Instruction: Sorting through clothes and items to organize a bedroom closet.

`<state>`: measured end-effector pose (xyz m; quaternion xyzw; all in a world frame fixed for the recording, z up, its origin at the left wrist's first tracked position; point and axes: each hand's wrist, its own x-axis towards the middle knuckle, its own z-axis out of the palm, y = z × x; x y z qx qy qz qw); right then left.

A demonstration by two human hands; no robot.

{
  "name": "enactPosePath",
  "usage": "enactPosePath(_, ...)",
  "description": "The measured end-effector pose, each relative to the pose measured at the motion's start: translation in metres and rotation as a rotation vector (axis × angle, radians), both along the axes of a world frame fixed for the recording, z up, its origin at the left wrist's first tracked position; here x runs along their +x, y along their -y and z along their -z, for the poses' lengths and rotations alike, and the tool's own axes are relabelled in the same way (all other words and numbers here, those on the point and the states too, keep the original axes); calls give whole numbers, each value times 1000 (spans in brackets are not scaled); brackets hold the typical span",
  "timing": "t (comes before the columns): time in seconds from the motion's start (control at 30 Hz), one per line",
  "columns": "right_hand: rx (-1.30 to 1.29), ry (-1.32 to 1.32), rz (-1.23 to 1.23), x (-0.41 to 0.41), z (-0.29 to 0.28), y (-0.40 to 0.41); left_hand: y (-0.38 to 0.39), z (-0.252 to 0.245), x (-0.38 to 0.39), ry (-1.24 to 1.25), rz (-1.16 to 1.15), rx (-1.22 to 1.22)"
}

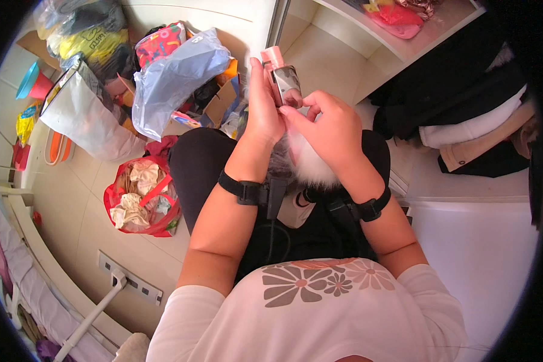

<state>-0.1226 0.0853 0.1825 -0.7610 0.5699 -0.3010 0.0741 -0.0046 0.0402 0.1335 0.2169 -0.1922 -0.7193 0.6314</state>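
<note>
A small pink object with a shiny, mirror-like face (pixel 286 81) rests upright against the palm of my left hand (pixel 263 102), its exact kind unclear. My right hand (pixel 328 124) has thumb and forefinger pinched at its lower end, where the fingers hide what they grip. Below my hands, between my knees, lies a white fluffy furry item (pixel 314 165) with a pink part. Black straps circle both wrists.
To the left stand a red bag of crumpled cloths (pixel 142 197), a white bag (pixel 88 113), a cardboard box (pixel 221 102) and a translucent plastic bag (pixel 176 74). Folded clothes (pixel 470 131) lie at right under a shelf (pixel 402 47). A flat mop (pixel 129 276) lies lower left.
</note>
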Motion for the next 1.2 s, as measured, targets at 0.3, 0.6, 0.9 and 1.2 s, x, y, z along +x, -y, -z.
enactPosePath(0.3, 68, 102, -10, -14, 2, 8, 0, -9, 3, 41, -54, -94)
enactPosePath(0.6, 560, 123, -277, -37, 38, -2, 9, -7, 19, -73, -127, -212)
enactPosePath(0.9, 396, 163, -387, -43, 80, 3, 11, 11, 5, 329, -96, -277)
enactPosePath(1.2, 608, 808, -245, -65, 89, 28, 21, 75, -28, 249, 22, 410)
